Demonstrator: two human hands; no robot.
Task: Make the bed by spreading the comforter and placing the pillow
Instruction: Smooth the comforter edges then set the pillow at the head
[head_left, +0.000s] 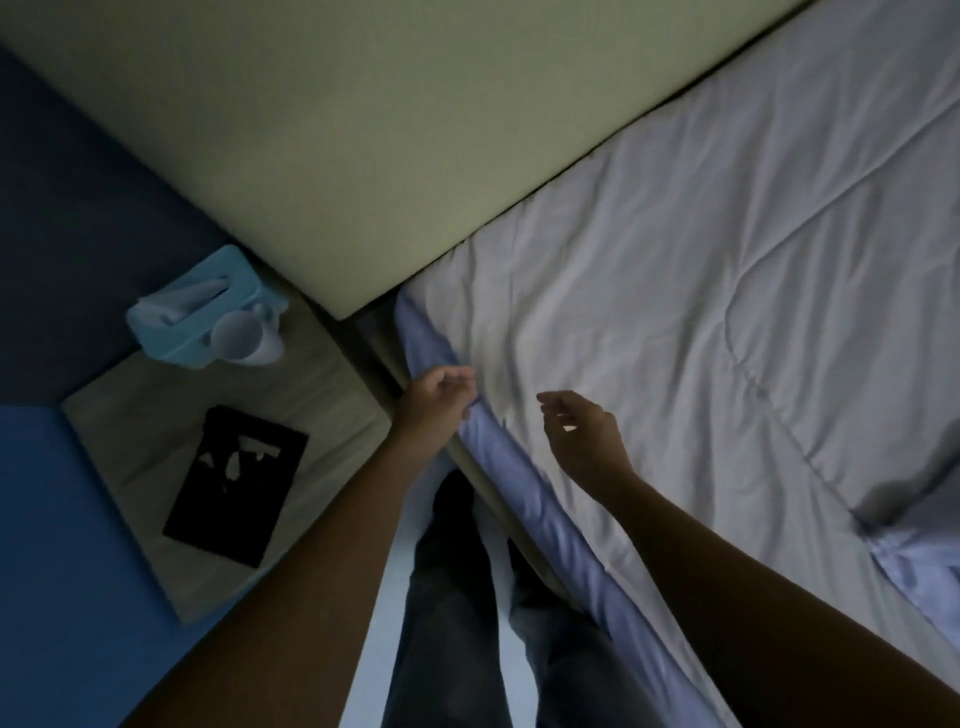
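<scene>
A pale quilted comforter lies spread over the bed, reaching up to the beige headboard. Its bluish side edge hangs along the mattress side. My left hand is curled on that edge near the bed's top corner, fingers closed on the fabric. My right hand hovers just above the comforter's top surface, fingers apart and holding nothing. No pillow is in view.
A low bedside table stands left of the bed, carrying a light-blue tissue holder with a white cup and a black booklet. My legs stand in the narrow gap beside the bed. Blue walls lie at left.
</scene>
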